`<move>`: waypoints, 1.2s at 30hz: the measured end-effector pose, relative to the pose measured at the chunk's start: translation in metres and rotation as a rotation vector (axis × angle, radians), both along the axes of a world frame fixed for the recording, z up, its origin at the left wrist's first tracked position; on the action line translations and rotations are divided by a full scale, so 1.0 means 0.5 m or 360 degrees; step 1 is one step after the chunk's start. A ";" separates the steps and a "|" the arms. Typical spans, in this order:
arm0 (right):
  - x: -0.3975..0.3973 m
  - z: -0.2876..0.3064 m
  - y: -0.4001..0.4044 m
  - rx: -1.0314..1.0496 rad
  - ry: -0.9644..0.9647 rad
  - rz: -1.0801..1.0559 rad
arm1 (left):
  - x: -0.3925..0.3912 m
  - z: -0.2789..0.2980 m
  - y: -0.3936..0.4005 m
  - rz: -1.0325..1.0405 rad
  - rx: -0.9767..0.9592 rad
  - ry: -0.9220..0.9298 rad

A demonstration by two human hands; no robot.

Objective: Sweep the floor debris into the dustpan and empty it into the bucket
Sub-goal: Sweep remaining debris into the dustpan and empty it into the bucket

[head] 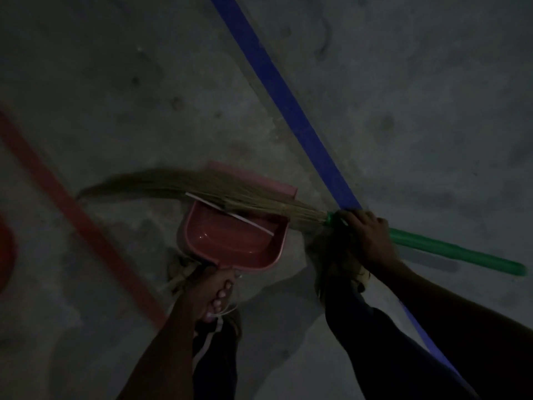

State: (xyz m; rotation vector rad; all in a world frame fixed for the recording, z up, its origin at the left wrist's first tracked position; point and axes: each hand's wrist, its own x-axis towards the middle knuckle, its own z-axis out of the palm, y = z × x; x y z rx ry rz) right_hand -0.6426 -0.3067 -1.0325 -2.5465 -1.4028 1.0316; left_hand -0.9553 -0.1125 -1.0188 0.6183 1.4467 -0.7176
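Left hand (207,290): curled round the handle of the pink dustpan (233,241), lower centre of the frame
Right hand (366,235): wrapped on the green handle of the broom (202,189); bristles lie across the pan mouth
Bucket: possibly the red shape (5,255) at the left edge; cannot tell
Risk: tilting the pan could spill its load; debris too dark to see
Room: open concrete floor (403,96) above; blue stripe (277,90) close right, red stripe (72,209) left

Very dim — soft, grainy blur
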 end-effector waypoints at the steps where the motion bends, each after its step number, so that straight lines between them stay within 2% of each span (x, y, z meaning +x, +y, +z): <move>1: 0.001 0.004 0.005 0.0020 0.0011 -0.0010 | 0.004 0.007 0.000 -0.0003 0.0001 -0.0023; 8: -0.036 0.005 0.081 0.0309 0.0097 -0.0291 | -0.029 0.026 -0.033 0.0218 -0.0001 0.0022; 14: -0.077 -0.008 0.177 0.0238 0.0179 -0.0370 | -0.086 0.049 -0.085 0.0430 -0.0037 0.0107; 18: -0.102 0.001 0.237 0.0321 0.0196 -0.0273 | -0.126 0.060 -0.112 0.0694 -0.0001 0.0098; 21: -0.118 0.008 0.270 0.0260 0.0184 -0.0168 | -0.140 0.084 -0.134 0.0785 -0.0104 0.0018; 26: -0.143 0.021 0.307 0.0240 0.0151 0.0014 | -0.145 0.095 -0.209 0.1022 -0.0048 0.0081; 29: -0.143 0.015 0.314 0.0267 0.0137 0.0118 | -0.143 0.080 -0.246 0.1162 0.0088 0.0149; 36: -0.125 -0.029 0.298 0.0174 -0.0122 0.0244 | -0.140 0.035 -0.270 0.1114 0.0065 0.0075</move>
